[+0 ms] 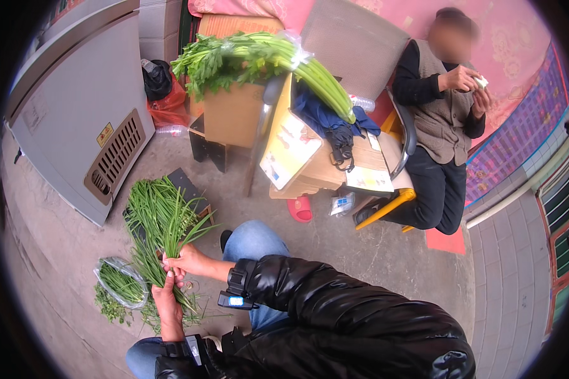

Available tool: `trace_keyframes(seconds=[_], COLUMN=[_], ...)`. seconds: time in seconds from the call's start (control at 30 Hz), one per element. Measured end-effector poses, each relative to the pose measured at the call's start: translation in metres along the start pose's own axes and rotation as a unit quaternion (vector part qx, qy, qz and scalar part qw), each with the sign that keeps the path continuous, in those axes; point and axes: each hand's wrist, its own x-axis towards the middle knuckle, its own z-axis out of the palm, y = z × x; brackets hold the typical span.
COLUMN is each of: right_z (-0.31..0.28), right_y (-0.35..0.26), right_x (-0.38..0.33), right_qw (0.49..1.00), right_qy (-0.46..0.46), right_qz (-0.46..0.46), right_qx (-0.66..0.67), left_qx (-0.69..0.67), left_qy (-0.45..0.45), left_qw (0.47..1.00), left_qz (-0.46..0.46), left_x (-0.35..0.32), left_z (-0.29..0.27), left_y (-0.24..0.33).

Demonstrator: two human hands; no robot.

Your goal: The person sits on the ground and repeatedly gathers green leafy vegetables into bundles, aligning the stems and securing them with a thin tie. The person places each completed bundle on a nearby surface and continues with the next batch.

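My right hand [193, 261] is closed around a small bunch of long green chives [174, 239], whose tips fan out up and to the right. Just below it, my left hand [164, 295] is closed on the lower stems of the same bunch, and the two hands nearly touch. Part of the fingers is hidden by the stems. Right behind the bunch lies a large heap of the same chives [146, 205], spread over a dark low support. A clear plastic bag [121, 282] with more cut greens sits left of my left hand. Loose stalks [193, 306] are scattered on the floor below my hands.
A grey metal appliance [76, 107] stands at the far left. A big bunch of celery [265, 50] lies over cardboard boxes [234, 117] at the back. A pink slipper [299, 209] rests on the floor. On the right, a person [446, 120] sits in a chair, holding something small and white.
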Motion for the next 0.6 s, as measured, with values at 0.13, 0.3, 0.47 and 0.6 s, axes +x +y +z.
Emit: trace_keyframes(seconds=[0.13,0.3,0.47,0.6], right_z=[0.001,0.002,0.005,0.009], right_y=[-0.004,-0.011,-0.011,-0.02], right_x=[-0.002,-0.004,-0.004,-0.006], right_qw=[1.0,0.999,0.999,0.998], right_qy=[0.01,-0.003,-0.049,-0.04], right_qz=[-0.018,0.01,-0.013,-0.006], right_qx=[-0.019,-0.042,-0.01,-0.045], left_qx=[0.025,0.007,-0.007,-0.012], left_qy=[-0.015,-0.022,-0.016,-0.018], left_qw=[1.0,1.0,1.0,1.0], left_qz=[0.004,0.008,-0.025,-0.02], left_x=[0.004,0.003,0.006,0.009], left_z=[-0.009,-0.01,-0.014,-0.017], left_y=[-0.008,-0.008,-0.01,-0.011])
